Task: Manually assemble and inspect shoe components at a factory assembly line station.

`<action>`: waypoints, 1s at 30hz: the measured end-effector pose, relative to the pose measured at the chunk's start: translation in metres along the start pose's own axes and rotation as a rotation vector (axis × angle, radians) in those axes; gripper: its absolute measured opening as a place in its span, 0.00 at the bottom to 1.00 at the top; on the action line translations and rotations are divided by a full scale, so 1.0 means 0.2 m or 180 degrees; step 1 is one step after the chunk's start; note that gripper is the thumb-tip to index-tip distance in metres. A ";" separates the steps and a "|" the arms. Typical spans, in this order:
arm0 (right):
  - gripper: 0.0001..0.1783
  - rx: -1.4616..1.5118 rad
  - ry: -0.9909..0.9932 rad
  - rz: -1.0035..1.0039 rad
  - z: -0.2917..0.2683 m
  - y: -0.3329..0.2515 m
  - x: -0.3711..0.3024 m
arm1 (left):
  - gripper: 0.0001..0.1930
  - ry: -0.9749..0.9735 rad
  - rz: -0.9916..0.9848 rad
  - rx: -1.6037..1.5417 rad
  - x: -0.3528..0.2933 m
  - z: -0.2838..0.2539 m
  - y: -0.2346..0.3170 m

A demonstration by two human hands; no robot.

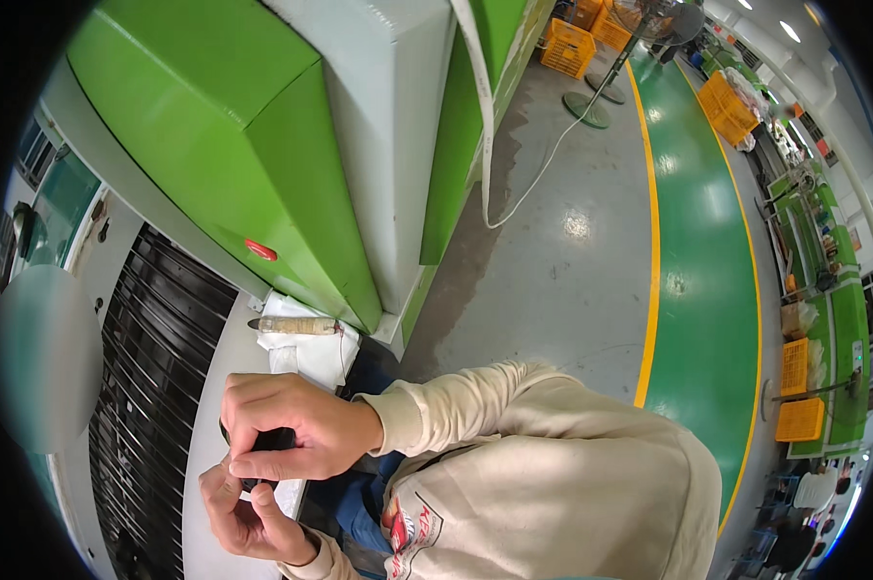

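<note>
My right hand [296,425] is closed, its thumb and fingers pinching a small black part [275,440]. Just below it, my left hand [248,517] is closed too, its fingertips meeting the black part's lower end near the right thumb. Fingers cover much of the part, so its full shape is hidden. Both hands are over a pale ledge [209,464]. Beyond the right hand, a stick-like tool [299,326] with a tape-wrapped handle and dark tip lies on a white cloth or paper [325,353].
Beside the ledge runs a black ribbed panel [156,358]. A green machine housing [214,145] with a red button [261,250] rises beyond my hands. A white cable [488,126] hangs along it to the floor. Yellow crates [567,48] and a standing fan [591,108] are farther off.
</note>
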State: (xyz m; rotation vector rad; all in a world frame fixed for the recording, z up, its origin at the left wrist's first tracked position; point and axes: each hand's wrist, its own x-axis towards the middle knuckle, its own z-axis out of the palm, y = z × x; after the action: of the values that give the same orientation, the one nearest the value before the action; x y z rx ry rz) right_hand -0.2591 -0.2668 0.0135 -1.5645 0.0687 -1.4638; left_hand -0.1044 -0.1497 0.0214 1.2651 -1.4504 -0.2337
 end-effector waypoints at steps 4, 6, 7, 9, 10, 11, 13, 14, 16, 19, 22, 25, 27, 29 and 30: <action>0.13 -0.0069 -0.0095 -0.0095 0.00 0.04 0.01 | 0.31 0.0219 -0.0214 -0.0297 -0.06 0.06 -0.16; 0.13 -0.0108 0.0006 -0.0092 0.00 0.04 0.01 | 0.36 -0.0157 -0.0066 -0.0038 -0.02 0.06 -0.19; 0.13 -0.0146 0.0113 -0.0073 0.00 0.04 0.01 | 0.42 -0.0273 -0.0215 0.0279 -0.07 0.06 -0.29; 0.13 -0.0190 0.0041 -0.0002 -0.01 0.05 0.01 | 0.44 -0.0314 -0.0389 0.0206 -0.14 0.08 -0.46; 0.13 -0.0224 -0.0034 0.0079 -0.02 0.05 0.01 | 0.45 -0.0350 -0.0574 0.0140 -0.16 0.08 -0.54; 0.13 -0.0219 -0.0042 0.0062 -0.01 0.06 0.02 | 0.47 -0.0390 -0.0760 0.0070 -0.17 0.09 -0.58; 0.13 -0.0417 -0.0112 0.0022 -0.01 0.06 0.04 | 0.49 -0.0420 -0.0936 0.0002 -0.17 0.09 -0.60; 0.13 -0.0565 -0.0213 -0.0017 -0.02 0.06 0.05 | 0.48 -0.0283 -0.0935 -0.0106 -0.16 0.11 -0.58; 0.13 -0.0520 -0.0206 -0.0101 -0.02 0.04 0.07 | 0.49 -0.0297 -0.1080 -0.0318 -0.14 0.08 -0.56; 0.13 -0.0597 -0.0390 -0.0220 -0.06 0.05 0.07 | 0.53 -0.0320 -0.0252 0.0579 -0.12 -0.02 -0.51; 0.13 -0.0830 -0.0703 -0.0083 -0.08 0.14 -0.04 | 0.58 -0.0507 -0.0506 0.0885 -0.10 -0.16 -0.34; 0.15 -0.1013 -0.1133 0.0345 -0.06 0.30 -0.21 | 0.56 -0.0556 -0.0803 0.1460 -0.20 -0.28 -0.35; 0.20 -0.1196 -0.1363 0.0429 -0.05 0.40 -0.31 | 0.55 -0.0582 -0.0629 0.1928 -0.27 -0.29 -0.44; 0.26 -0.1663 -0.1564 0.0165 -0.07 0.43 -0.31 | 0.55 -0.0570 -0.0520 0.1873 -0.24 -0.25 -0.46; 0.28 -0.1773 -0.1567 0.0227 -0.07 0.43 -0.30 | 0.55 -0.0647 -0.0493 0.1954 -0.22 -0.25 -0.46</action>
State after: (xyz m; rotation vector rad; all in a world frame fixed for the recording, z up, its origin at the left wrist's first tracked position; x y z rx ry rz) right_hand -0.2411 -0.2843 -0.0899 -2.3111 0.2566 -1.0088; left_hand -0.0225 -0.1278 -0.0545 1.8974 -1.6654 -0.0128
